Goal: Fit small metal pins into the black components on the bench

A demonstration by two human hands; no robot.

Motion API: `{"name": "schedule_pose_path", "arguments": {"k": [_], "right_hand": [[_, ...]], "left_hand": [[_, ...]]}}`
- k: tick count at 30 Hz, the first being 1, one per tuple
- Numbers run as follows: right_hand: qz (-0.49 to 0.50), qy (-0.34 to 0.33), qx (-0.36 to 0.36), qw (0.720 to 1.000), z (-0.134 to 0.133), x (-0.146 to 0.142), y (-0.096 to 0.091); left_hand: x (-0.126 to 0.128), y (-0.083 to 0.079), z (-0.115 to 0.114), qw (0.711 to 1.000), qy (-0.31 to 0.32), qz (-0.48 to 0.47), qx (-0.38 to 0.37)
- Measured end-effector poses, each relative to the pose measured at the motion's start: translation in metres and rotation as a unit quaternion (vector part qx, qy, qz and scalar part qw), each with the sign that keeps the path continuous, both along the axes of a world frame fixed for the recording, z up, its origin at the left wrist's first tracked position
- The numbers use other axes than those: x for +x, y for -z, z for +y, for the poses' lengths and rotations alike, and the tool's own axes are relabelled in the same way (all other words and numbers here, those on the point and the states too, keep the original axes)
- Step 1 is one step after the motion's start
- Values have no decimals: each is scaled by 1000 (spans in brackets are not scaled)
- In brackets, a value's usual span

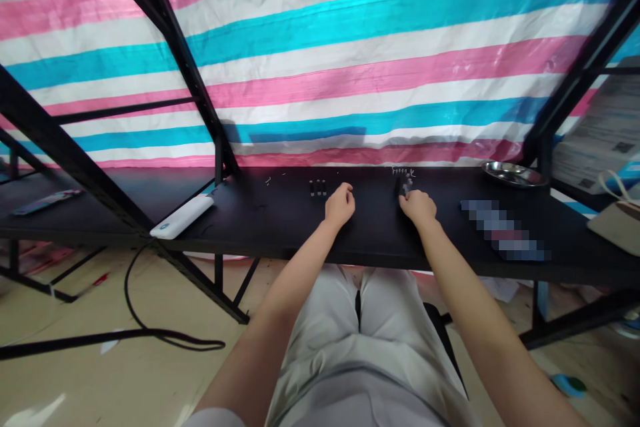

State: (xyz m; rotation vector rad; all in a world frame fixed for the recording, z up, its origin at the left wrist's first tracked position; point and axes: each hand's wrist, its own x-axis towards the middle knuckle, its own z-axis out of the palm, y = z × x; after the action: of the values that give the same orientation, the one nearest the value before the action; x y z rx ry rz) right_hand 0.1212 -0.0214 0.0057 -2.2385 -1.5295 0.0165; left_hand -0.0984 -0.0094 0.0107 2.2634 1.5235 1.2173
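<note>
My left hand [341, 205] rests on the black table [280, 223] with its fingers curled in. Whether anything is inside them is hidden. Just left of it stand three small dark pieces with pale ends [318, 187], set in a short row. At the right, my right hand [420, 207] has its fingers pressed together by a cluster of small dark and pale pieces [403, 184]. What those fingers pinch is too small to make out. Behind that cluster lies a row of thin whitish bits [401, 172].
A white power strip-like block [183, 217] lies by the black frame post at left. On the right are a shiny round metal dish [515, 174] and a blurred-out flat item [505, 230]. A few tiny pale bits [268, 181] lie farther back. Striped sheeting [350, 80] hangs behind.
</note>
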Motion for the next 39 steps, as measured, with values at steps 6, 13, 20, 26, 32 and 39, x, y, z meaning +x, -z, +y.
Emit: {"name": "schedule_pose_path", "arguments": {"k": [6, 13, 20, 26, 32, 39], "right_hand": [[-34, -69, -14, 997, -5, -14, -5], [-41, -85, -36, 995, -6, -15, -7], [-45, -95, -25, 994, -5, -14, -5], [-50, -99, -6, 994, -4, -13, -1], [-48, -148, 46, 987, -4, -17, 1], [-6, -320, 146, 936, -5, -36, 3]], "left_hand": [[-9, -7, 1, 989, -119, -43, 75], [-11, -6, 6, 984, -178, 19, -2], [-13, 3, 16, 988, -152, 6, 4], [-18, 8, 26, 990, -120, -68, 10], [-8, 11, 32, 969, 26, -239, -65], [4, 13, 29, 878, 193, -383, -214]]}}
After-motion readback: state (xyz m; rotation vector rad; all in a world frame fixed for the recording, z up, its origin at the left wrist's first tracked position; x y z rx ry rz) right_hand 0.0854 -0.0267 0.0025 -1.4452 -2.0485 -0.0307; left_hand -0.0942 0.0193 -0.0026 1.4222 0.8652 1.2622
